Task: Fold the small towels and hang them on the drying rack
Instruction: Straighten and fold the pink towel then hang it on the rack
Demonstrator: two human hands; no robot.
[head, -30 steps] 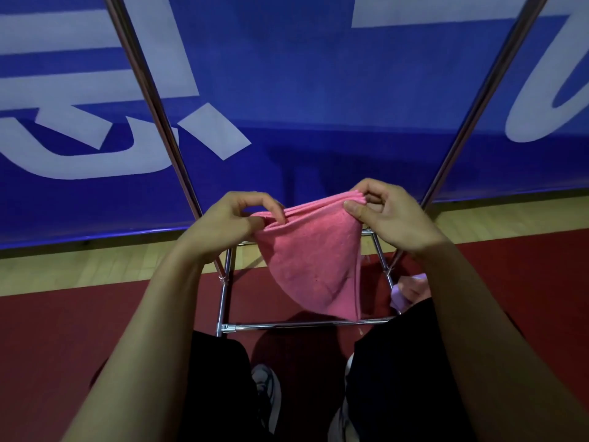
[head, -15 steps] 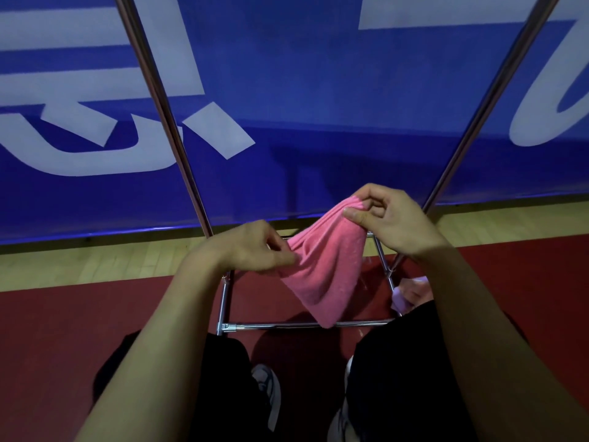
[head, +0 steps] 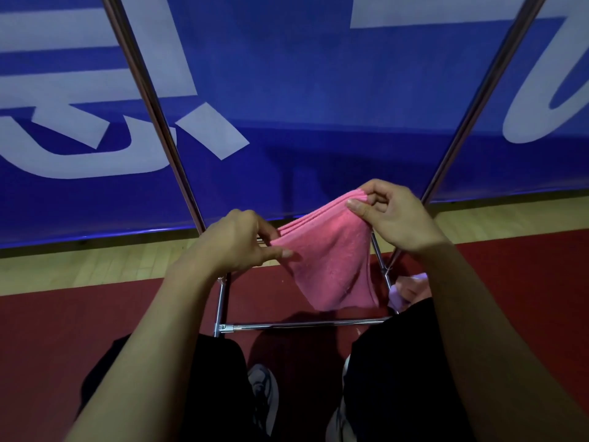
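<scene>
A small pink towel (head: 331,266), folded into several layers, hangs in the air between my hands. My right hand (head: 392,218) pinches its upper right corner between thumb and fingers. My left hand (head: 236,247) pinches its left corner, lower than the right one, so the top edge slopes. The towel's bottom dangles just above the lower crossbar of the metal drying rack (head: 302,325). Two long rack poles (head: 153,113) rise to the upper left and upper right.
A pale lilac cloth (head: 408,288) lies low by the rack's right leg, partly hidden behind my leg. A blue banner (head: 318,90) with white lettering stands behind the rack. Below are a red mat, a strip of wooden floor, and my legs and shoes.
My left hand dropped and slid along the towel's top edge, then regripped the left corner. The towel went from stretched flat to bunched, and is now spread again on a slope.
</scene>
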